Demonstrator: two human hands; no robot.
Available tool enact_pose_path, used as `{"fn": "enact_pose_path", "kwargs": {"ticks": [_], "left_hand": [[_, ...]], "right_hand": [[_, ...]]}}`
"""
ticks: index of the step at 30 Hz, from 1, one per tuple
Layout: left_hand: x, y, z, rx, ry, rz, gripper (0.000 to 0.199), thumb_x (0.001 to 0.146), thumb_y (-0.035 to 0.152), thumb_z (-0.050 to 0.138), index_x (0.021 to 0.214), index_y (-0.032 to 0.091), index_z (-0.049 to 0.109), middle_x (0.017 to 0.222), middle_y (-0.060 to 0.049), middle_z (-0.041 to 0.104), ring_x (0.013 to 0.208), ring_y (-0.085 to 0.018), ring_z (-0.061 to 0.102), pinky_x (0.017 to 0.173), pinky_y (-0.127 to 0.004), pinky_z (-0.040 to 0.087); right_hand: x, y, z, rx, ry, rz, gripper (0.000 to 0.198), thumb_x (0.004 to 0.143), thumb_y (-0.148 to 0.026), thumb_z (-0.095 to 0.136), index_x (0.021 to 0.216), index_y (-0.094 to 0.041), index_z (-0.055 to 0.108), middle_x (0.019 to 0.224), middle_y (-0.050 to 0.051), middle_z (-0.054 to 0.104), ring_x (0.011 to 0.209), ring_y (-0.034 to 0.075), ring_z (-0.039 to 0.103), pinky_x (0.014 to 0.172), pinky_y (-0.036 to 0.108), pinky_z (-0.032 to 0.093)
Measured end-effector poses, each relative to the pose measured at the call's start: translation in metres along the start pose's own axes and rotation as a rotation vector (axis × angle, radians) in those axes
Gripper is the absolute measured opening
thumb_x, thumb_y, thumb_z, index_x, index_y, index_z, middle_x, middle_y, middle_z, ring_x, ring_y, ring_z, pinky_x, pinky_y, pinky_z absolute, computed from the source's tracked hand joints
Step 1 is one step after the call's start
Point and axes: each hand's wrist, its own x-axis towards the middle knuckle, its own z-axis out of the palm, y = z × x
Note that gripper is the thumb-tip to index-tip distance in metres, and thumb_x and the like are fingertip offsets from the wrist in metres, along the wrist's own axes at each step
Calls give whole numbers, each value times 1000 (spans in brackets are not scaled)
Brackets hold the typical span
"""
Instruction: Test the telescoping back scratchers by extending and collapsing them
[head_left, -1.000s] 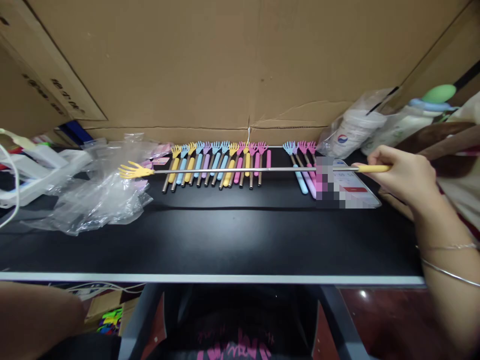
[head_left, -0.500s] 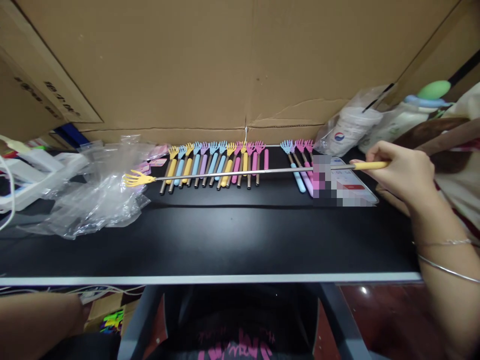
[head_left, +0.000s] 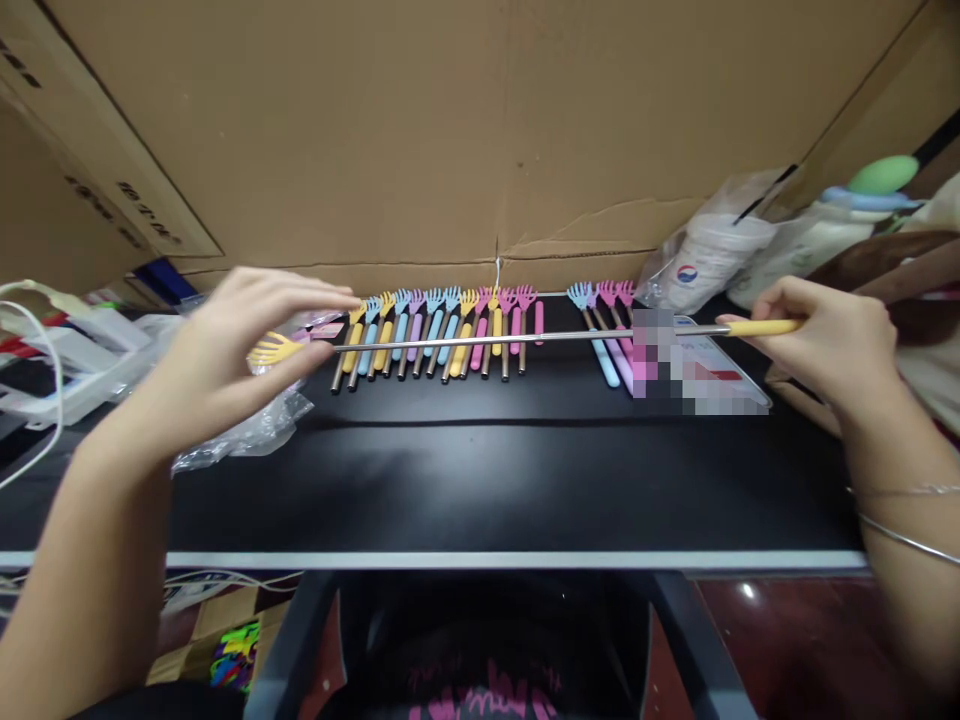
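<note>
Tabletop point(head_left: 480, 490), black, before cardboard point(head_left: 375, 130) (left hand point(head_left: 214, 365) spread, right hand point(head_left: 836, 345) pinching yellow-handled back-scratcher point(head_left: 540, 337)).

Room to pass runs along the desk point(head_left: 480, 495) from four round to seven o'clock; the long scratcher point(head_left: 510, 340) bars the way toward twelve, with a row of scratchers point(head_left: 448, 328) and the cardboard point(head_left: 450, 140) beyond; plastic bags point(head_left: 259, 430) lie in the way at nine, a phone point(head_left: 716, 372) at three.
</note>
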Motion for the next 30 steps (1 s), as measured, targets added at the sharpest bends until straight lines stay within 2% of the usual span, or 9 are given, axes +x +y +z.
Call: {"fn": "enact_pose_path", "kwargs": {"ticks": [2,5,7,9,12,18,21,26,30], "left_hand": [[13,-13,14,-17,-47,63,44,95,49,36,126,24,53,132,-1,56,119,-20,48,103,-36,36],[16,-35,37,38,-155,-40,43,95,49,33,118,24,60,109,0,67,94,-18,56,94,-35,38],[12,-46,47,29,-206,-93,45,94,52,34,110,23,63,93,0,69,86,-18,55,84,-31,40],[6,-53,52,37,-191,-119,45,93,54,34,104,23,65,86,0,68,81,-18,54,77,-28,40],[3,-56,53,100,-106,-104,47,94,53,30,101,22,65,88,0,68,76,-16,53,80,-28,38],[6,-59,54,270,-55,-102,53,97,51,20,106,21,63,98,-5,67,93,-19,54,89,-33,35],[4,-59,55,313,-33,-106,54,98,50,19,107,20,62,100,-6,66,95,-19,53,91,-33,34],[4,-59,61,380,11,-63,52,99,46,18,99,20,62,95,-6,68,90,-21,54,86,-34,33],[4,-61,63,423,47,-25,45,99,42,22,91,20,60,91,-6,68,87,-22,54,84,-34,33]], "right_hand": [[1,3,0,17,10,-13,45,65,-66,59,68,-22,54,58,-2,56,53,12,44,53,25,25],[2,5,1,24,-2,-11,44,64,-65,61,68,-22,54,57,-2,56,52,12,44,52,25,26],[2,3,2,5,-27,4,43,63,-64,61,68,-22,54,57,-2,55,52,12,44,52,25,26],[1,0,1,-20,-53,14,41,62,-63,59,68,-22,53,57,-2,55,53,12,45,52,25,26],[0,-4,0,-60,-92,11,40,62,-63,55,68,-23,53,58,-1,55,55,14,47,53,26,25],[-1,-9,2,-157,-157,-12,32,61,-56,51,69,-25,52,58,1,54,56,17,47,54,27,24],[-1,-11,4,-200,-186,-39,29,62,-53,49,70,-25,52,59,2,54,56,17,45,54,27,23],[-2,-16,7,-318,-273,-80,23,65,-46,48,73,-25,51,59,3,53,53,17,41,52,26,19],[-5,-23,8,-431,-387,-138,20,72,-40,44,81,-24,51,67,6,58,56,18,43,52,26,20]]}}
